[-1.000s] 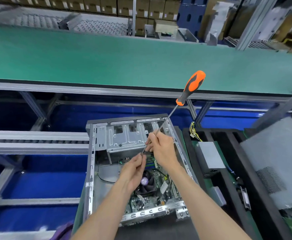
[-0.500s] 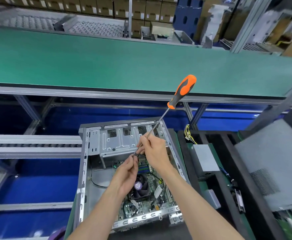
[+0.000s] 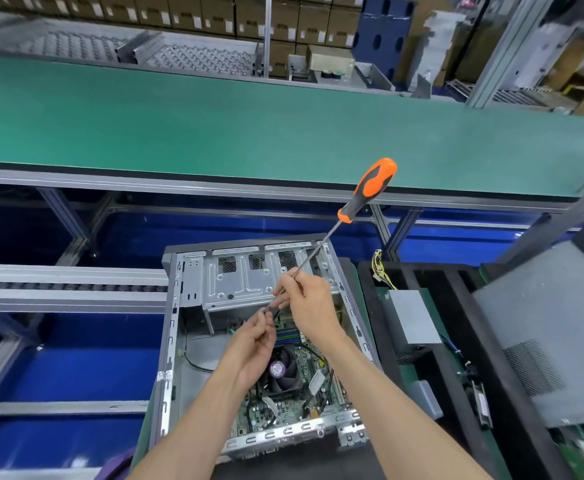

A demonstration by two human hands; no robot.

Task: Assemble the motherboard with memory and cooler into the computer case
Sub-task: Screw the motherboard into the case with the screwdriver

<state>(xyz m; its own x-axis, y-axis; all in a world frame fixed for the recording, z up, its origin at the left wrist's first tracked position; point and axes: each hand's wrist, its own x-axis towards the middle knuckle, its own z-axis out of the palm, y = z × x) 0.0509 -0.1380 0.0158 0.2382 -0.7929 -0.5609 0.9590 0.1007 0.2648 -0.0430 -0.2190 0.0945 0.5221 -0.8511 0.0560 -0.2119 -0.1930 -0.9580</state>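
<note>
An open grey computer case (image 3: pixel 171 327) lies below me, with the green motherboard (image 3: pixel 283 407) inside it. The black cooler fan (image 3: pixel 280 370) with a purple label sits on the board, and memory sticks (image 3: pixel 288 336) lie just beyond it. My right hand (image 3: pixel 313 306) grips the metal shaft of a long screwdriver (image 3: pixel 370 188) whose orange and black handle points up and away. My left hand (image 3: pixel 256 341) pinches something small at the screwdriver's tip; what it is stays hidden by the fingers.
A wide green conveyor belt (image 3: pixel 214 126) runs across behind the case. A black foam tray (image 3: pixel 456 358) to the right holds a grey power supply (image 3: pixel 411 320) with yellow wires. A grey case panel (image 3: pixel 546 327) leans at far right. Roller rails (image 3: pixel 58 289) extend left.
The view has shifted slightly, so case and hands sit a little differently in frame. Both hands keep the same hold at the screwdriver tip; the handle stays raised.
</note>
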